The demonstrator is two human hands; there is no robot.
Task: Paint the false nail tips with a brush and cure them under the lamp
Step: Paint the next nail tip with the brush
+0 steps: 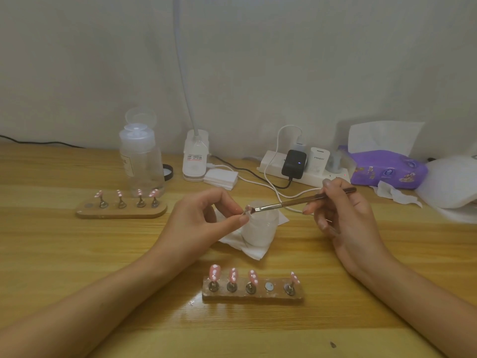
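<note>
- left grip (204, 215) pinches one nail tip (247, 209) by its small stand, thumb and forefinger closed on it, held up off the bench (77, 254) in front of the white jar (260, 228).
- right grip (346, 215) holds the brush (291, 202) pen-style, bristles on the tip.
- near holder (273, 297): four pink dotted tips seated, one slot (269, 286) bare.
- Risk: brush pressure against such a small pinch could twist or drop the tip.
- Risk: wet paint could smear on the thumb, or reseating could bump the neighbouring tips.
</note>
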